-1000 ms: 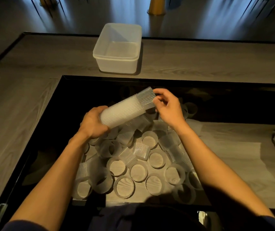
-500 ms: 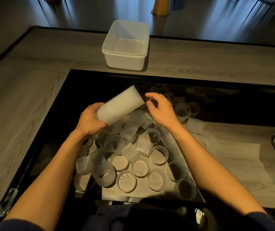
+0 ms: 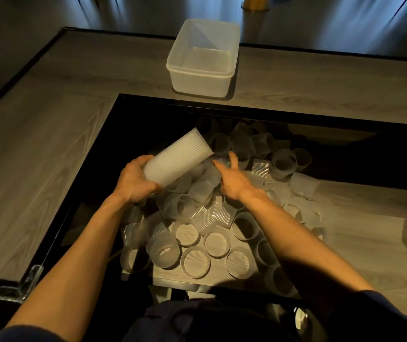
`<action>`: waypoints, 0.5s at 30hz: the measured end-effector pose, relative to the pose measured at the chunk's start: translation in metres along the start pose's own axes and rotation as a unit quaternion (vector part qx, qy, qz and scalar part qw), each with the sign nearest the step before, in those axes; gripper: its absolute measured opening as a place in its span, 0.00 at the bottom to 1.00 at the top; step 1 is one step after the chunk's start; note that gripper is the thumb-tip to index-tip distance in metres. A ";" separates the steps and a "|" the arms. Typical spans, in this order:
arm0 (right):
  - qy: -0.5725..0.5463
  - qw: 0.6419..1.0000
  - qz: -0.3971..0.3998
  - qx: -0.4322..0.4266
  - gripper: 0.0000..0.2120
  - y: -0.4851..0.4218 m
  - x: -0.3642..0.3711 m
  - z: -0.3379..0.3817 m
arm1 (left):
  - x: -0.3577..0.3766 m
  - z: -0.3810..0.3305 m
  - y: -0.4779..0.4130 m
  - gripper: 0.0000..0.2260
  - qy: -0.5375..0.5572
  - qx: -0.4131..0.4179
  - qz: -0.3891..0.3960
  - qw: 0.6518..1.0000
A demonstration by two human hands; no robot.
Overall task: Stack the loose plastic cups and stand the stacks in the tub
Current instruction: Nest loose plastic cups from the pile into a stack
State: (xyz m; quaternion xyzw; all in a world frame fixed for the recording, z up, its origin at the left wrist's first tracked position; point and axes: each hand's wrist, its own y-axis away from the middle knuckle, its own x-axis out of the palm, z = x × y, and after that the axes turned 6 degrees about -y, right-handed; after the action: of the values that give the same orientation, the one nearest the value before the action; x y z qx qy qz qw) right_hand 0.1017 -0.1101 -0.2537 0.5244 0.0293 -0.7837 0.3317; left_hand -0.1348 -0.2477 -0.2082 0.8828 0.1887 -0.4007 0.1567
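One tilted cup stack (image 3: pixel 177 159) sits in the left hand (image 3: pixel 133 183).

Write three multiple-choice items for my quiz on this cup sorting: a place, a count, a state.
1. Where does the tub stand?
A) on the wooden table, beyond the loose cups
B) on the person's lap
C) on top of the cups

2. How many stacks stand in the tub?
A) two
B) none
C) four

3. How is the stack held?
A) upright, both hands
B) lying flat, untouched
C) tilted, gripped by the left hand

Answers: 1 A, wood under it; 2 B, its inside is bare; 3 C, the left hand wraps its lower end.
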 end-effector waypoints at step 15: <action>-0.348 0.893 -0.284 0.041 0.04 0.034 -0.062 -0.006 | 0.009 -0.004 -0.010 0.39 -0.012 0.012 0.006 1.000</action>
State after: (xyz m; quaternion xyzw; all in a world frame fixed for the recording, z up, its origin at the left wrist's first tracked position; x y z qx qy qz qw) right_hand 0.1396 -0.1034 -0.1938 0.2008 0.0281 -0.9773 0.0621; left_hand -0.1313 -0.2359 -0.2139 0.8810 0.1768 -0.4121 0.1508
